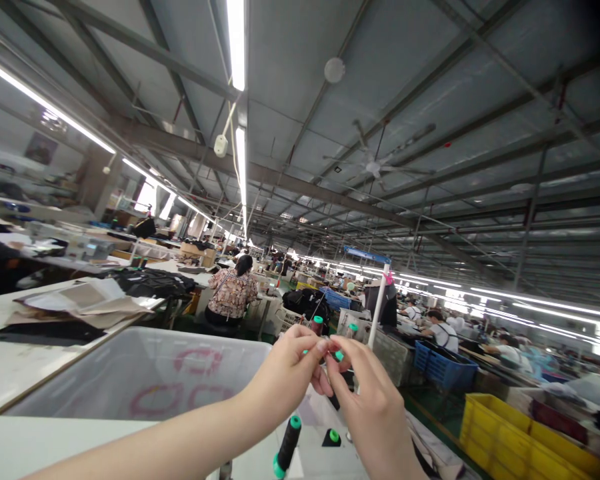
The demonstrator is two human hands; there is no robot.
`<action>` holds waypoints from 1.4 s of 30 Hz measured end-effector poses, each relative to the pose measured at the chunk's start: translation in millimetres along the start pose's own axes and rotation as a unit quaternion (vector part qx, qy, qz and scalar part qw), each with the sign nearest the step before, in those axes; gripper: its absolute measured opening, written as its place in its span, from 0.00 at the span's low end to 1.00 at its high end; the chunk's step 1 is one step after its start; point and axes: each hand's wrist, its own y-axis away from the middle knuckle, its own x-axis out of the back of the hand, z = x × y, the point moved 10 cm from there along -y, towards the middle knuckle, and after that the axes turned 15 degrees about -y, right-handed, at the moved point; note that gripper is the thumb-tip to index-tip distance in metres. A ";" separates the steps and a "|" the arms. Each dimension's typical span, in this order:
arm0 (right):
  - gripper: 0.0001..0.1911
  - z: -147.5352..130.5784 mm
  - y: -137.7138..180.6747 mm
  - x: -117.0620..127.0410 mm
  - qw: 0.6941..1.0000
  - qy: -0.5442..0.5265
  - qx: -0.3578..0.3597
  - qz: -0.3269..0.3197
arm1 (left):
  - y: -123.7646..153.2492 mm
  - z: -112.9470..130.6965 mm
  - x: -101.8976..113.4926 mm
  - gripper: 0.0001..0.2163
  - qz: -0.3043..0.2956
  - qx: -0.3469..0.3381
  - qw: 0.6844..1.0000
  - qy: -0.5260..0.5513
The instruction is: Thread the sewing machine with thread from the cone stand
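Both hands, left [285, 373] and right [365, 393], pinch fine thread between fingertips (barely visible); black green-capped thread spool [287, 445] lies unused below on the white counter [55, 443].

Left hand [285, 370] and right hand [367, 400] bare, ungloved; both forearms uncovered, no sleeves showing.

A black thread spool [287, 447] with green ends lies at six o'clock. At seven o'clock a translucent white bin [145, 373] carries faded pink markings. A yellow crate [520, 437] sits at four o'clock, a blue crate [443, 367] just above it. A seated person's blouse [231, 293] shows a reddish floral print.
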 end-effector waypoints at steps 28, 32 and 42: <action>0.06 -0.4 22.7 -2.4 0.999 -0.009 -0.018 0.042 | 0.4 -3.4 7.3 0.15 0.018 0.019 0.994 -0.102; 0.14 -10.9 29.7 -10.4 0.995 0.047 0.087 -0.019 | -0.3 -9.3 0.6 0.15 -0.002 0.042 0.996 -0.080; 0.18 61.0 34.5 -42.4 0.835 -0.349 -0.377 -0.195 | 4.6 21.5 17.8 0.19 0.015 -0.094 0.988 -0.119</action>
